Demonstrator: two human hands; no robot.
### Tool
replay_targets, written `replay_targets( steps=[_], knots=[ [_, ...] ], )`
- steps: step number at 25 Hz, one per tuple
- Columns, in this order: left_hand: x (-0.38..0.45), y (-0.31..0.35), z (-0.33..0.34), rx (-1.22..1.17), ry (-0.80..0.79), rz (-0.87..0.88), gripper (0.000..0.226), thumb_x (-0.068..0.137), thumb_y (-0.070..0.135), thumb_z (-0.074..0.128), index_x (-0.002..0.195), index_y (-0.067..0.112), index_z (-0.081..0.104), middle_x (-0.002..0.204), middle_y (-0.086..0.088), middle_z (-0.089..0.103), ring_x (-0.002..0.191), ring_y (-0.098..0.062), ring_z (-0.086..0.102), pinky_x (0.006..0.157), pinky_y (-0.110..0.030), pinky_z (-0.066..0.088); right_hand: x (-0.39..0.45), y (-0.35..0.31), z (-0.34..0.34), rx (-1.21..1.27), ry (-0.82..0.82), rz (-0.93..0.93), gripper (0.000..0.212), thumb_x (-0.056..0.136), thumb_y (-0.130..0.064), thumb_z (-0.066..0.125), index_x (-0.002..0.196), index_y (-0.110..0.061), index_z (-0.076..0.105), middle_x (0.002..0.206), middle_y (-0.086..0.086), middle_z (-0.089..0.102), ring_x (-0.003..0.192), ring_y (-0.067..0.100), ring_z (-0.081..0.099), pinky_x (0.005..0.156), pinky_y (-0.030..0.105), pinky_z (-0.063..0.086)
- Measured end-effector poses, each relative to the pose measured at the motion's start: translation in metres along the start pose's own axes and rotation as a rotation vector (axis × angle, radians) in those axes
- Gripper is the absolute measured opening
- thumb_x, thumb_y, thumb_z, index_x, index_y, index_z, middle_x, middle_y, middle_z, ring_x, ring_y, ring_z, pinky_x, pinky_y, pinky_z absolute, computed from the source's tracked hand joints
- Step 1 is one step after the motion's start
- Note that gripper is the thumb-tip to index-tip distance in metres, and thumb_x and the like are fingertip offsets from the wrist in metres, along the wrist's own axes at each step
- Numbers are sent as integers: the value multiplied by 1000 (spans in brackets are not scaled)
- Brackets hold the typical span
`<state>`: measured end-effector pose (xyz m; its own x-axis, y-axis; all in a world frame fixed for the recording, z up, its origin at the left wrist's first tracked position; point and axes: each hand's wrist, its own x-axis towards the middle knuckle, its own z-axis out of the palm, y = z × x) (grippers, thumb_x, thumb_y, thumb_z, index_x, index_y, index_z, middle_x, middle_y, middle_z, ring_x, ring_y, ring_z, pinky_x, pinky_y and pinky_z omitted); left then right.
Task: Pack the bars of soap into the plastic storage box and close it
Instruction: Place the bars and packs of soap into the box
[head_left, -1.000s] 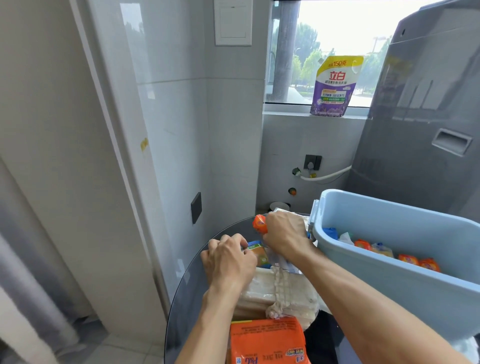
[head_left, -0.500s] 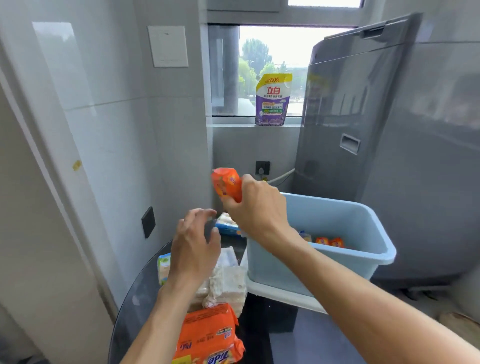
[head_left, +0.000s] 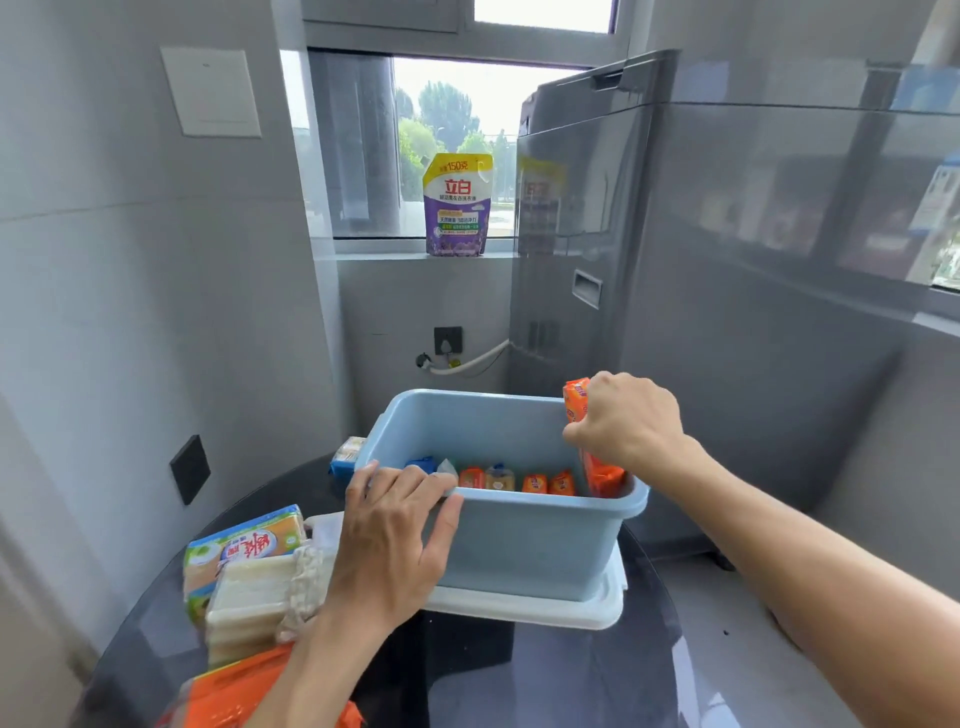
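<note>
A grey top-loading washing machine (head_left: 582, 291) with its lid raised stands at the back right, past the far edge of a dark round glass table (head_left: 519, 675). On the table, toward its far side, a pale blue plastic storage box (head_left: 519, 540) stands open on a white lid (head_left: 571, 610) lying flat beneath it.

The right hand (head_left: 626, 423) reaches over the box's right end, knuckles toward the camera, fingers curled round an orange wrapped bar of soap (head_left: 576, 400) held upright; the bar's lower end dips inside the box by the right wall. The left hand (head_left: 389, 535) lies flat-fingered on the box's near rim at its left corner, thumb spread along the front wall, holding nothing.

Inside along the bottom sits a row of soap bars (head_left: 519, 480), orange, yellow and blue. On the table's left edge lie a green-and-yellow soap pack (head_left: 244, 545) with red Chinese writing, a bundle of white bars (head_left: 254, 597), and an orange pack (head_left: 234, 691) at the near edge. On the window sill stands a purple detergent pouch (head_left: 457, 205) marked "立白" and "150克".
</note>
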<state>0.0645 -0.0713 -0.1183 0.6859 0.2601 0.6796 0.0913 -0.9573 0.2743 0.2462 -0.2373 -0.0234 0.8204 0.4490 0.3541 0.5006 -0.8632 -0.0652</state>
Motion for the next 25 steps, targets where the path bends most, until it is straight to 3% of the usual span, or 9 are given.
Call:
replay_targets(
  steps=[3, 6, 8, 14, 17, 20, 23, 25],
  knots=[
    [-1, 2, -1, 18, -16, 3, 32, 97, 39, 41, 100, 25, 70, 89, 12, 64, 87, -18, 58, 101, -49, 39, 10, -12, 11, -140, -52, -74, 20, 75, -19, 62, 82, -16, 42, 70, -3, 51, 66, 25, 49, 46, 28, 23],
    [0, 0, -1, 30, -17, 15, 33, 97, 39, 41, 101, 24, 70, 89, 11, 64, 87, -18, 58, 100, -48, 40, 7, -16, 24, -241, -242, -119, 8, 75, -20, 59, 74, -21, 51, 71, -6, 54, 67, 20, 54, 51, 24, 34],
    [-1, 0, -1, 33, -16, 20, 32, 98, 39, 41, 101, 23, 69, 87, 10, 64, 86, -19, 58, 99, -48, 40, 0, -15, 37, -306, -282, -152, 4, 78, -21, 57, 78, -22, 54, 73, -7, 51, 76, 22, 58, 59, 26, 41],
    [-1, 0, -3, 31, -35, 13, 32, 99, 40, 40, 102, 25, 68, 89, 10, 64, 87, -18, 57, 100, -45, 38, 5, -7, 38, -437, -288, -244, 24, 80, -33, 62, 67, -25, 43, 65, -8, 44, 67, 18, 47, 67, 32, 31],
    [-6, 2, -8, 12, -67, 47, 31, 99, 39, 39, 107, 26, 67, 92, 11, 63, 90, -16, 56, 105, -42, 35, -1, -9, 36, -548, -430, -257, 25, 87, -34, 52, 66, -25, 43, 68, -9, 47, 76, 19, 50, 77, 35, 32],
    [-8, 1, -13, 5, -76, 55, 29, 98, 38, 39, 110, 29, 65, 93, 12, 62, 91, -15, 54, 107, -38, 30, -3, -12, 26, -509, -546, -262, 15, 81, -21, 50, 66, -22, 48, 70, -7, 55, 70, 18, 48, 82, 37, 30],
    [-7, 0, -10, -8, -57, 53, 29, 97, 37, 40, 109, 28, 65, 93, 11, 63, 92, -15, 54, 107, -39, 31, -6, 2, 12, -351, -518, -286, 12, 71, -12, 51, 68, -22, 56, 76, -1, 64, 68, 21, 47, 75, 35, 30],
    [-8, -1, -6, -10, -35, 60, 28, 96, 36, 42, 107, 28, 66, 91, 11, 64, 89, -16, 55, 105, -41, 33, -12, 6, 10, -387, -528, -357, 16, 76, -13, 44, 67, -21, 54, 75, -1, 61, 69, 19, 45, 76, 36, 28]
  ],
)
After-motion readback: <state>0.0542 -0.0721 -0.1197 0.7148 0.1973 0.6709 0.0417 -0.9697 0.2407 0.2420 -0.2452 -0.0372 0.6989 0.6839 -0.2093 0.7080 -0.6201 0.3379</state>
